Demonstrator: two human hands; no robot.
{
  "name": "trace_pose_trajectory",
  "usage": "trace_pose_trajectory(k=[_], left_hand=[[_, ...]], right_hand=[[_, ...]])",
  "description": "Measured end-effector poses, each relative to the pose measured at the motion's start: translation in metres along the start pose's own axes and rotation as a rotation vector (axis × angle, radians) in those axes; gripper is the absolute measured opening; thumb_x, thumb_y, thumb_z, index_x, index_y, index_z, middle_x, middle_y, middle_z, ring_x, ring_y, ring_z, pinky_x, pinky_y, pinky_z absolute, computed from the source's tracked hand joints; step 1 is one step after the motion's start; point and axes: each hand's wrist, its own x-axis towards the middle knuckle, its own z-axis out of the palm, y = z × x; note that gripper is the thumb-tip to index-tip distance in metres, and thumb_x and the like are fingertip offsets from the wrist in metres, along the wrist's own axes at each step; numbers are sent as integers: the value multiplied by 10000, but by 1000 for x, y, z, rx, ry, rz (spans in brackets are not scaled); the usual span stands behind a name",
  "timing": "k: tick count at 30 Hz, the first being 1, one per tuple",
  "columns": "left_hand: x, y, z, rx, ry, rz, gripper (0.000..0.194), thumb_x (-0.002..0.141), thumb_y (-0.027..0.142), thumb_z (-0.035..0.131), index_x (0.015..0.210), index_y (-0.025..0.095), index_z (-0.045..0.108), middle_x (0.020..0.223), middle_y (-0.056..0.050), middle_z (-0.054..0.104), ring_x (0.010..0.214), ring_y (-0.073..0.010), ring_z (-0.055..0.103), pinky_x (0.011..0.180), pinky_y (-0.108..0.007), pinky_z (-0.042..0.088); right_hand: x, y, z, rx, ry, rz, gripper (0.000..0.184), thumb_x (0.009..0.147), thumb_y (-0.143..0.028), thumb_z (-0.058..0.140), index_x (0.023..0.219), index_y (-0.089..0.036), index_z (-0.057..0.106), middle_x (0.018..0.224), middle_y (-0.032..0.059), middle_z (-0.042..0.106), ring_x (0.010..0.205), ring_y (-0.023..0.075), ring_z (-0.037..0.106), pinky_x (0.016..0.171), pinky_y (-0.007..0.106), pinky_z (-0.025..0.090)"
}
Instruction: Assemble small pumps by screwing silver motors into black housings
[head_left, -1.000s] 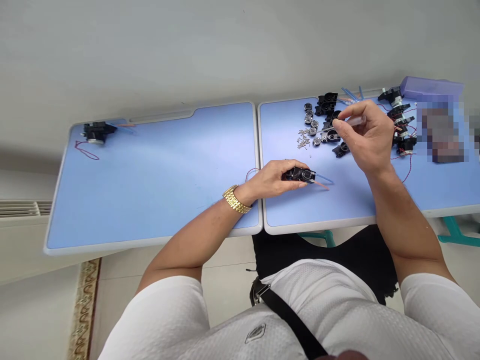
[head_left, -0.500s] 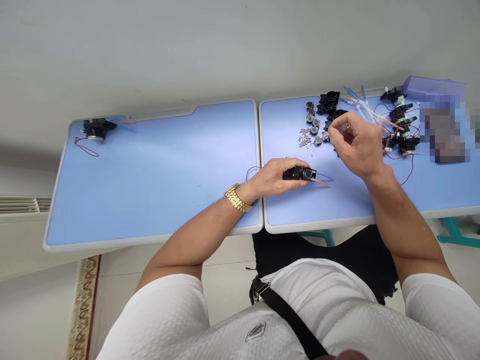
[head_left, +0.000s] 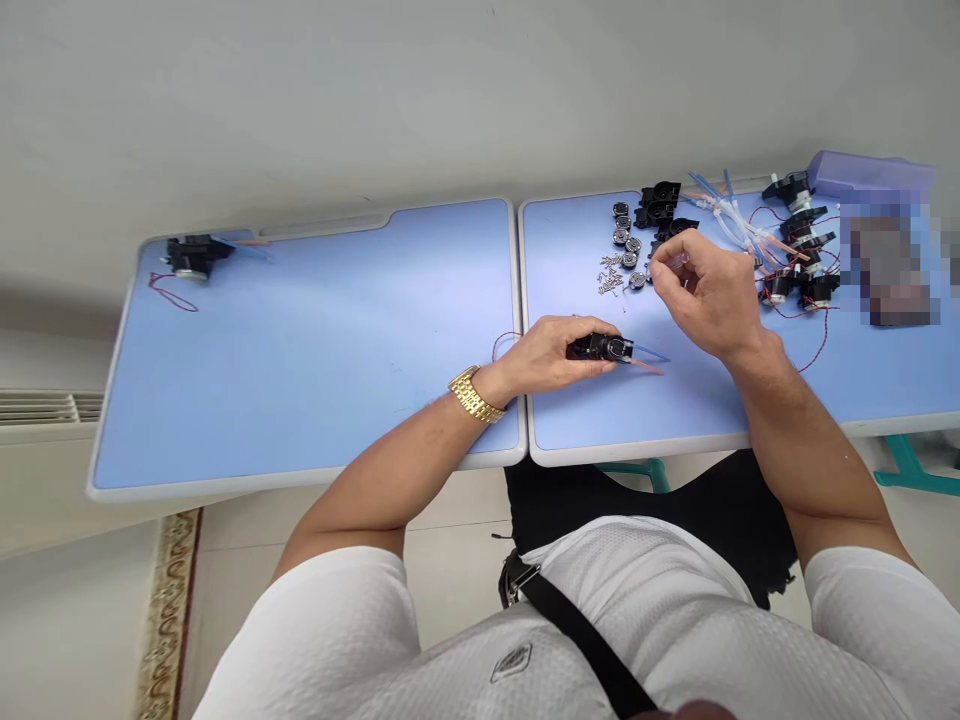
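Observation:
My left hand is closed around a small black pump unit at the near edge of the right table. A blue tube and an orange tube stick out of its right end, and a thin red wire loops out on the left. Above and to the right, my right hand pinches a screwdriver with a clear handle; its tip is hidden. Close to those fingers lie a pile of small screws and several round metal-faced parts.
Several black housings lie behind my right hand. Clear, blue and orange tubes and wired black pump units are further right, near a purple box. Another black unit sits at the left table's far corner. A seam divides the tables.
My right hand has shifted slightly left, toward the screws and round parts, with the screwdriver in it. The left hand and its pump unit have stayed in place.

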Motion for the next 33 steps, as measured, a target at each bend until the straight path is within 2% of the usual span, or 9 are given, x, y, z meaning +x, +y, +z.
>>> trace_pose_trajectory(k=[9,17,20,23,25,27,33], left_hand=[[0,1,-1,22,-12,-10,418,1010,507,894,1302,207,892,1015,-41,890,824,-158,761,775,-267,566],[-2,-5,1,46,6,15,417,1015,453,891,1350,204,884,1114,-69,915,897,-180,806,811,-283,601],[-1,-7,1,96,53,50,396,1031,457,895,1348,219,883,1104,-62,913,897,-181,809,818,-292,620],[0,-11,0,122,111,117,377,1055,415,905,1380,229,862,1229,-87,920,1072,-218,870,990,-346,695],[0,-15,0,134,151,193,385,1066,370,912,1418,229,844,1347,-111,910,1278,-252,871,1152,-403,701],[-1,-20,0,167,187,249,404,1073,360,918,1446,228,837,1445,-137,883,1412,-274,839,1231,-446,688],[-4,-25,4,273,211,246,381,1101,384,891,1459,266,832,1635,-173,770,1410,-294,826,1095,-455,743]], right_hand=[[0,3,2,58,75,-61,124,1044,-200,682,978,-297,642,829,-29,790,681,167,723,710,349,601],[0,-1,1,132,141,-29,168,1092,-293,757,948,-296,670,775,-32,725,644,156,672,655,350,572],[1,-2,0,167,176,-30,214,1118,-369,784,946,-291,682,745,-42,681,585,137,598,607,356,536],[2,-2,0,243,226,-27,314,1148,-507,784,946,-285,693,711,-43,646,547,127,547,553,353,485],[3,-3,1,311,249,-23,374,1155,-585,775,946,-284,701,695,-40,644,539,126,552,526,342,462],[4,-4,0,383,258,-27,414,1144,-639,784,937,-288,706,677,-45,640,525,121,550,506,329,450],[6,-7,-1,528,227,37,452,1086,-683,848,889,-296,722,658,-53,634,509,118,557,487,317,455]])
